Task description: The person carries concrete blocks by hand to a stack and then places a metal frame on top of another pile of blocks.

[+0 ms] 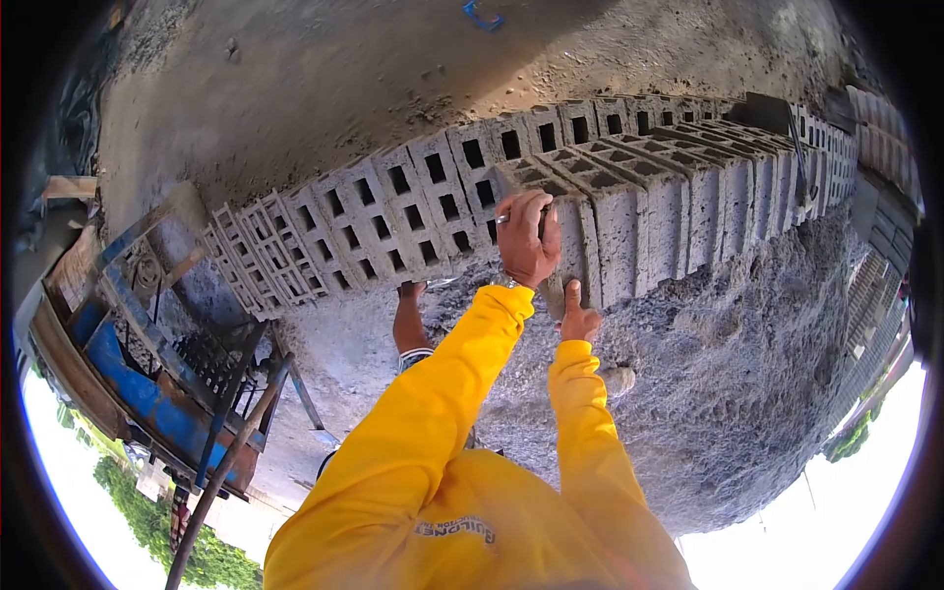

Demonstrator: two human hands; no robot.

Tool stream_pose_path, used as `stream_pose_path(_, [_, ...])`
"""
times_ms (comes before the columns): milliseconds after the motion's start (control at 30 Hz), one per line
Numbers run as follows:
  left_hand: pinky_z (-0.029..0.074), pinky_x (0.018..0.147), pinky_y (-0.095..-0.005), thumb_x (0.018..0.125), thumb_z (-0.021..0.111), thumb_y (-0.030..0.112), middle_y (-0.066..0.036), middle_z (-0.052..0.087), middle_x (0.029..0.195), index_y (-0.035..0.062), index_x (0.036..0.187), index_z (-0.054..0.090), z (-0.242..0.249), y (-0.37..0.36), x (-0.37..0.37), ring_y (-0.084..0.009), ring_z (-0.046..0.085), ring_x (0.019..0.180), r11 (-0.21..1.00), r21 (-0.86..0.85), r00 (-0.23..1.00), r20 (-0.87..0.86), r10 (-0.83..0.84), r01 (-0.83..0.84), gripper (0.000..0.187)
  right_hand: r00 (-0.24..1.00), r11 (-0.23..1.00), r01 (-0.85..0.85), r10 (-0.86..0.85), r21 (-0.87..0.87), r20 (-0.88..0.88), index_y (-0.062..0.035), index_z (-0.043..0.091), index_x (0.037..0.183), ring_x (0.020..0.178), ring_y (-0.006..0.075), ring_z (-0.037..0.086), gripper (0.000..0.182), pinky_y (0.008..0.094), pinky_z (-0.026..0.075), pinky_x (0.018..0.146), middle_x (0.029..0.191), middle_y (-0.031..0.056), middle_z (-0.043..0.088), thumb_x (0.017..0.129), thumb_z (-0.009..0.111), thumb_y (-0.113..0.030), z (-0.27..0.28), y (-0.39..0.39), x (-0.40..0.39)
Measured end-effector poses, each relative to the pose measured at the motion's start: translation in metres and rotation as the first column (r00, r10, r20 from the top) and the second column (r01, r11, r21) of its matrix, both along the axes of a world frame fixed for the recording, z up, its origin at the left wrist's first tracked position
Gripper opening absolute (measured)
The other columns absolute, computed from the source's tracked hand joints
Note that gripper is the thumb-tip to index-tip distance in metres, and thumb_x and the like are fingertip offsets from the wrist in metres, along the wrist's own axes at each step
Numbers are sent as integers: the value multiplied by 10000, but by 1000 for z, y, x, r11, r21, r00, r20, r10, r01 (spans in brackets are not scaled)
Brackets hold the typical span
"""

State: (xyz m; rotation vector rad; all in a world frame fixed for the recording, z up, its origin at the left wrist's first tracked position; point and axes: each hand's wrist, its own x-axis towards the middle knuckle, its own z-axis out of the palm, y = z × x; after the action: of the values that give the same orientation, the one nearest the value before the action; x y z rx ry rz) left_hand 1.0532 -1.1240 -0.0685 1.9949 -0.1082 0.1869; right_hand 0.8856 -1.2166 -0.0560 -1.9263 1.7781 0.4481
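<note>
A grey hollow concrete block (pixel 573 239) stands at the near end of a row of similar blocks (pixel 669 221). My left hand (pixel 529 239), with a ring on one finger, is closed over this block's upper left edge. Lower down, my right hand (pixel 580 315) grips the block's bottom edge; its thumb points up and its other fingers are hidden. Both arms are in yellow sleeves. Just left of the block runs a stacked wall of hollow blocks (pixel 398 211), their dark openings facing me.
Rough grey gravel (pixel 708 393) slopes beneath the row. A rusty blue metal machine (pixel 167 393) with a leaning pole (pixel 231 462) stands at left. A bare leg (pixel 409 324) shows below the wall. Bare dirt ground (pixel 324 88) lies beyond, with a blue scrap (pixel 482 16) on it.
</note>
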Motion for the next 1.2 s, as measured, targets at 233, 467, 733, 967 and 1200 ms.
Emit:
stream_pose_path(233, [369, 926, -425, 835, 604, 73, -121, 606, 1069, 51, 1121, 525, -2, -2, -3, -321, 559, 986, 1000, 25, 1000, -18, -12, 13, 298, 1000, 1000, 9, -9, -2, -4, 159, 567, 673, 622, 308, 521, 935, 458, 466, 649, 646, 254, 569, 692, 613, -775, 3, 2, 1])
stream_pose_path(467, [357, 974, -455, 829, 653, 180, -224, 550, 1168, -7, 1278, 438, -3, -3, -12, -377, 517, 1070, 996, -4, 982, -166, 91, -93, 532, 999, 998, 36, -37, 56, 24, 130, 554, 677, 669, 269, 483, 904, 438, 449, 671, 644, 213, 519, 705, 605, -772, 3, 2, 1])
stream_pose_path(733, [384, 963, -470, 820, 672, 235, -221, 541, 1181, -13, 1261, 444, -10, -2, -17, -390, 522, 1083, 995, 37, 982, -165, 96, -91, 555, 999, 1000, 15, -16, 15, 35, 125, 553, 670, 648, 270, 469, 900, 436, 445, 651, 646, 210, 522, 708, 602, -772, 0, 2, 0])
stream_pose_path(967, [416, 916, -474, 814, 664, 287, -198, 548, 1168, 3, 1177, 485, -13, 2, -21, -380, 537, 1053, 989, 64, 983, -117, 143, -137, 494, 996, 988, 62, -70, 138, 57, 130, 567, 857, 611, 275, 622, 968, 332, 507, 449, 788, 205, 609, 656, 590, -817, 7, 0, 6])
stream_pose_path(1200, [412, 974, -460, 867, 587, 459, -265, 545, 1202, -42, 1252, 458, -1, 26, -19, -423, 527, 1107, 999, 28, 945, -326, -6, 16, 645, 996, 948, 86, -79, 308, -34, 60, 495, 1177, 741, 239, 689, 1028, 295, 478, 469, 1018, 164, 626, 661, 570, -826, 30, -4, 21])
